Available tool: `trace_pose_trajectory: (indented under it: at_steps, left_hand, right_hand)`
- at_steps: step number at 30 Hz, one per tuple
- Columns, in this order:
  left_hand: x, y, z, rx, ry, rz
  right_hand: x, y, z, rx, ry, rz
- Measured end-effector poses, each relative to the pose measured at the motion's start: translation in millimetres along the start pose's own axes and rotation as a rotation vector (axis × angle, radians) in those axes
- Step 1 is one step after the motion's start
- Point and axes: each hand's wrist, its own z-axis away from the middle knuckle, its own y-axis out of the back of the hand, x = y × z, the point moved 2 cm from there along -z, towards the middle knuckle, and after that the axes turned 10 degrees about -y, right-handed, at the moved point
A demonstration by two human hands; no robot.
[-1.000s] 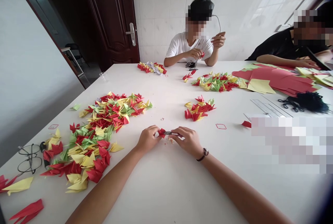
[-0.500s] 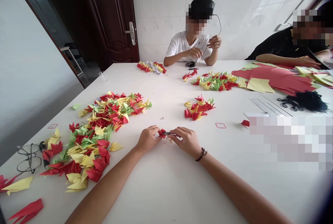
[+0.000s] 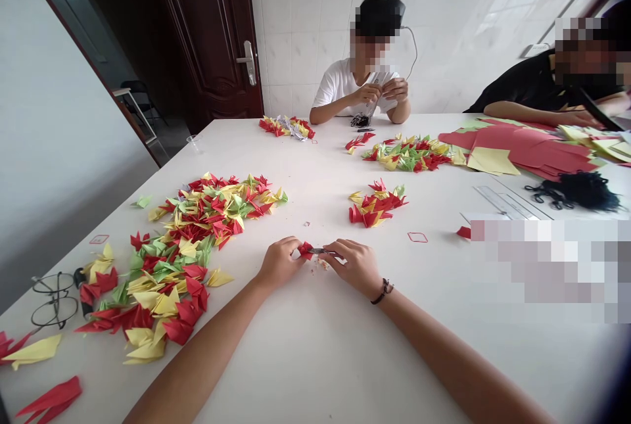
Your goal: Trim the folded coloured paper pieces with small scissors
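Observation:
My left hand (image 3: 280, 262) pinches a small red folded paper piece (image 3: 305, 250) just above the white table (image 3: 315, 352). My right hand (image 3: 355, 265) is closed around a thin metal tool (image 3: 321, 252) whose tip meets the red piece. Tiny paper scraps (image 3: 323, 264) lie under my hands. A big heap of red, yellow and green folded pieces (image 3: 187, 246) spreads to my left. A smaller pile (image 3: 377, 205) sits just beyond my right hand.
A person in a white shirt (image 3: 345, 85) works with both hands raised at the far side; another in black (image 3: 532, 85) sits at the right. Coloured paper sheets (image 3: 522, 148), a ruler (image 3: 503, 202), black string (image 3: 582, 192), spectacles (image 3: 54, 296) and more piles (image 3: 409, 153) lie about.
My hands hold almost still over the red piece. The person in white has brought the raised hand down and closer to the other.

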Motion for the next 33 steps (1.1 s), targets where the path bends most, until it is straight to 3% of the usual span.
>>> trace_pose_trajectory:
  at_steps: [21, 33]
  left_hand:
    - [-1.3, -0.7, -0.1, -0.002, -0.019, -0.054]
    - [1.5, -0.1, 0.1, -0.014, -0.007, -0.088]
  right_hand:
    - [-1.4, -2.1, -0.3, -0.093, -0.141, -0.021]
    - [-3.3, -1.2, 0.3, -0.082, -0.104, -0.013]
